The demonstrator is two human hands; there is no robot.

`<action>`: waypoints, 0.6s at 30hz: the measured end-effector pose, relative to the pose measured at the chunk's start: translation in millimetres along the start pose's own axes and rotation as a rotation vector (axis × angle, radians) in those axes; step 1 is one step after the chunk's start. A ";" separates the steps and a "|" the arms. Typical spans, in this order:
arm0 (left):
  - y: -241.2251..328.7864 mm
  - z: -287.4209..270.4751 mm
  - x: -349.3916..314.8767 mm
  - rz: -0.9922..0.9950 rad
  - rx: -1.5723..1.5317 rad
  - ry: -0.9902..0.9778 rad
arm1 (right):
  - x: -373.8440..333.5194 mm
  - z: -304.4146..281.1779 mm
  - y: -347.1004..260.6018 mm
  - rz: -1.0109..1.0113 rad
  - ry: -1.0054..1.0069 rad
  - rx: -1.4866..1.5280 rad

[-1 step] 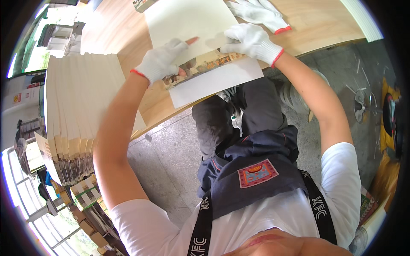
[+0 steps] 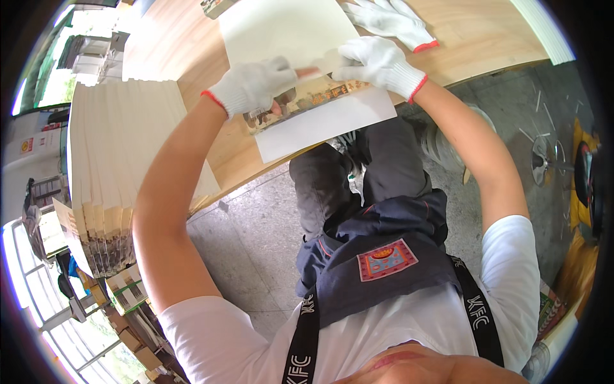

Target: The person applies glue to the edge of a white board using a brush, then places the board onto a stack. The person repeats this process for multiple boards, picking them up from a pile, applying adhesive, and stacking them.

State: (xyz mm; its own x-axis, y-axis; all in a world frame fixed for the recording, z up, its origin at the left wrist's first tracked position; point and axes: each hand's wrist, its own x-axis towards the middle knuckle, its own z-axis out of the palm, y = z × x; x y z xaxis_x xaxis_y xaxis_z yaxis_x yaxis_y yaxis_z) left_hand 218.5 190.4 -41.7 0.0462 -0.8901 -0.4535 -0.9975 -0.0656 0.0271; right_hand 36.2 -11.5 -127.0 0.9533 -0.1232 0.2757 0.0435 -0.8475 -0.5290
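Note:
A large cream paper sheet (image 2: 284,32) lies on the wooden table in front of me. Along its near side runs a printed picture band (image 2: 313,102), and nearer still a plain white paper strip (image 2: 326,128) reaches the table edge. My left hand (image 2: 252,84), in a white glove with bare index and thumb tips, rests over the band's left part. Its index finger stretches right across the sheet, the thumb apart below it. My right hand (image 2: 377,61), gloved too, has its fingers bent and pressed together at the sheet's right near edge; its fingertips are partly hidden.
A spare white glove (image 2: 393,22) lies beyond my right hand. Left of me stands a tall stack of folded sheets (image 2: 125,147). A small block (image 2: 215,6) sits at the sheet's far left corner. White stacked paper (image 2: 543,29) stands at far right. Bare table (image 2: 163,45) shows left.
My left hand has slid a little to the right over the sheet, its index finger closer to my right hand. My right hand stays almost where it was.

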 end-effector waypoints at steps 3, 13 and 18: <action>8.6 -14.7 23.1 0.185 0.169 -0.151 | 1.4 -3.2 -0.2 0.020 -0.062 -0.047; 22.0 -31.2 44.2 0.052 0.015 -0.377 | -2.9 -56.1 63.6 0.604 -0.088 -0.559; 1.6 -16.0 42.7 0.173 0.028 -0.298 | -43.1 -53.5 4.9 -0.299 0.160 -0.168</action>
State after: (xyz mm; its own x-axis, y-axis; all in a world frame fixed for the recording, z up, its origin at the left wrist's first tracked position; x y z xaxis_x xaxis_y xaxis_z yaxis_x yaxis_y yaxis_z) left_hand 219.7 145.1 -46.8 -0.1373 -0.7158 -0.6847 -0.9904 0.0907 0.1038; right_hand -20.7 -38.0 -98.5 0.8464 0.0748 0.5272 0.2507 -0.9295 -0.2706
